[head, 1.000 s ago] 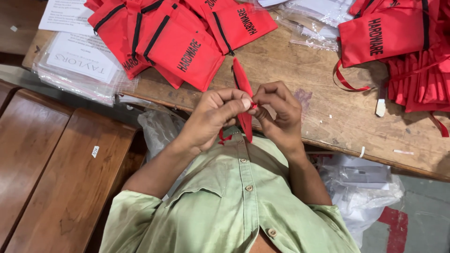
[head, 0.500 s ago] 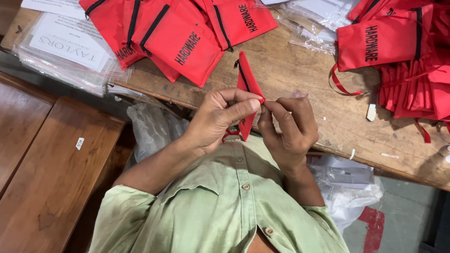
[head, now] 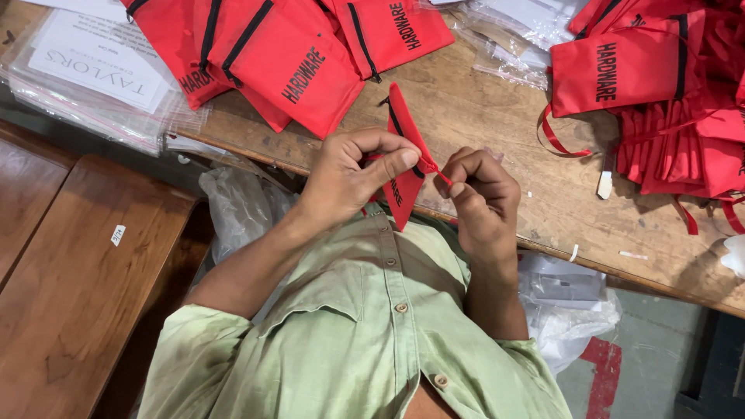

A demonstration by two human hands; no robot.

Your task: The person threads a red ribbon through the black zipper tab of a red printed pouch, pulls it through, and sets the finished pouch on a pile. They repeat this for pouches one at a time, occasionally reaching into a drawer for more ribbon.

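Worn, scratched wood made up the desk (head: 497, 116), which ran across the upper part of the head view with a darker wooden bench (head: 77, 287) below it on one side. Close to the person's chest, over the near edge of the desk, the left hand (head: 349, 182) was closed around a small red fabric pouch (head: 403, 147), its fingers curled over the pouch's lower half and its thumb pressed near the upper edge. The pouch stood on edge, narrow side toward the camera, with black trim along its seam. Just beside it, the right hand (head: 481, 194) had its grip pinched shut on a thin red drawstring (head: 442, 174) that came out of the pouch between the two hands. A heap of matching red pouches (head: 295, 62) with black lettering lay farther back on the desk, and a second pile of red pouches (head: 667, 109) with loose red ribbons lay well apart from it at the other end. Clear plastic bags holding white printed sheets (head: 93, 70) rested at the corner of the desk. More crumpled clear plastic (head: 240, 206) hung under the desk edge near the person's light green buttoned shirt (head: 372, 334).
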